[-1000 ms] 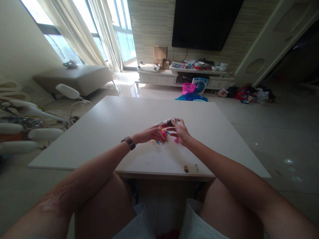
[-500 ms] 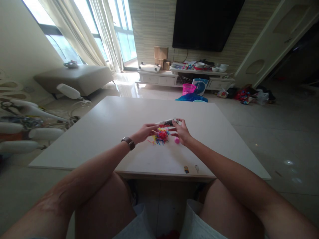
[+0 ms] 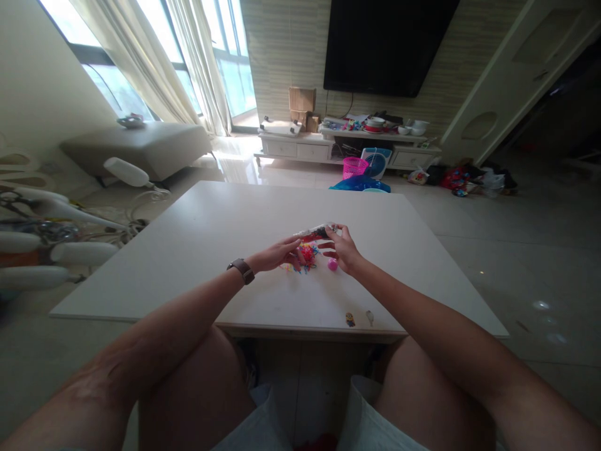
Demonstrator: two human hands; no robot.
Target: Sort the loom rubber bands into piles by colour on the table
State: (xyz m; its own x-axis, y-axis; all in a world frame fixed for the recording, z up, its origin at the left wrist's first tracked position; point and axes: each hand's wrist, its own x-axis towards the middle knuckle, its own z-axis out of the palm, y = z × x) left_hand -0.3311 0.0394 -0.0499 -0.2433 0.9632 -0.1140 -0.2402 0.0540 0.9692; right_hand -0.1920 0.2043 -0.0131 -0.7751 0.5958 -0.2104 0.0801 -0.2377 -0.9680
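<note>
In the head view, the right hand (image 3: 345, 252) holds a slim, clear packet (image 3: 312, 235) by its right end, the thumb and fingers closed narrowly on it. The packet shows white, black and red inside and is raised over the white bench (image 3: 244, 213), its right end a little farther from the person than its left. The left hand (image 3: 277, 255) comes in from the other side with the fingers stretched toward the packet's left end and slightly parted; whether they grip it, merely touch it or stop just short, I cannot tell. A dark-strapped watch (image 3: 241, 271) sits on the left wrist.

Below the packet, between the two hands, a loose pile of small coloured strips (image 3: 308, 255) lies on the bench, mostly red and pink with some blue and yellow; the left fingers hide part of it. A round pink piece (image 3: 332, 264) rests just beside the pile, under the right hand. Near the bench's close edge lie a small yellow figure (image 3: 350, 319) and, to its right, a small pale piece (image 3: 370, 318) too blurred to name; the two are apart.

Beyond the bench stand a pink basket (image 3: 354, 167) and a low white cabinet (image 3: 312, 150), with a dark screen (image 3: 392, 47) on the wall above. A grey padded seat (image 3: 136, 147) stands by the curtains (image 3: 136, 56) on the left.
</note>
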